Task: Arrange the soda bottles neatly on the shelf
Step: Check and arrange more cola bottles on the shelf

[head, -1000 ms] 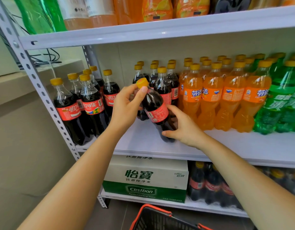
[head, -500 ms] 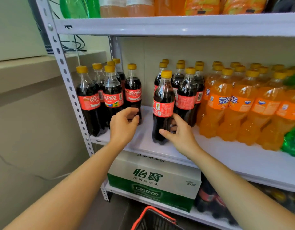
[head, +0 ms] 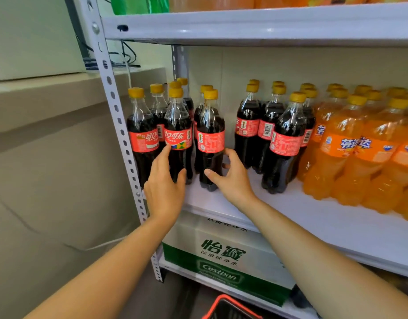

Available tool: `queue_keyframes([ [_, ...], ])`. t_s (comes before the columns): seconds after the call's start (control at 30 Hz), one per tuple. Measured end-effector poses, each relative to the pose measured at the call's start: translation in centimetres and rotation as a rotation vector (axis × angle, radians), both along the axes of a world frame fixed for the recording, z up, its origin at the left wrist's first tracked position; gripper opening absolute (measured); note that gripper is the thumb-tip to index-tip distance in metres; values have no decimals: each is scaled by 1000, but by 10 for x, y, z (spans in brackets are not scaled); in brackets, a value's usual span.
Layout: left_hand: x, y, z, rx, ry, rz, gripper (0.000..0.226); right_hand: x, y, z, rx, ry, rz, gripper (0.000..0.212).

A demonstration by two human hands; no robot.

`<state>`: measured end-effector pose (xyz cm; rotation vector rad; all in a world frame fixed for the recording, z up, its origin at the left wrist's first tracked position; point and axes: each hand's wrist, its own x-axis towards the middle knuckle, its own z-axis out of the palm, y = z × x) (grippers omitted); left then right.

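Item: clear plastic cola bottle, yellow cap, red label [head: 211, 134], upright on white metal shelf [head: 290, 217], just beside the left cola cluster. Right hand [head: 230, 178] grasps its lower body, thumb in front, fingers curled behind. Left hand [head: 165, 189] lies straight-fingered against the neighbouring flag-labelled cola bottle [head: 177, 125].

Change: half a second ago this bottle stood in front of the right cola group [head: 285, 134]; a bare gap now separates them.

Clearance: bare shelf strip runs along the front edge; orange soda bottles [head: 350, 153] fill the right.

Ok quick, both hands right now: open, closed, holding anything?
Left hand: open, straight fingers touching the flag-label cola bottle.
Right hand: closed round the lower body of the neighbouring cola bottle.
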<state>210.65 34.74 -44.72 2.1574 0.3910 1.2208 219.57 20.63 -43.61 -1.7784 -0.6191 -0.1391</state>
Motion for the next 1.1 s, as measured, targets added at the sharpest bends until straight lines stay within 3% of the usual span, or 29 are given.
queue_keyframes([
  [0.3,-1,-6,-1,-112,41,50,78,13,29,-6,60,49,-52,52],
  [0.63,-1,-10,-7,-125,39,62,80,37,42,1,26,71,-92,63],
  [1.1,4,-6,-17,-245,29,51,70,80,64,7,45,148,-143,63],
])
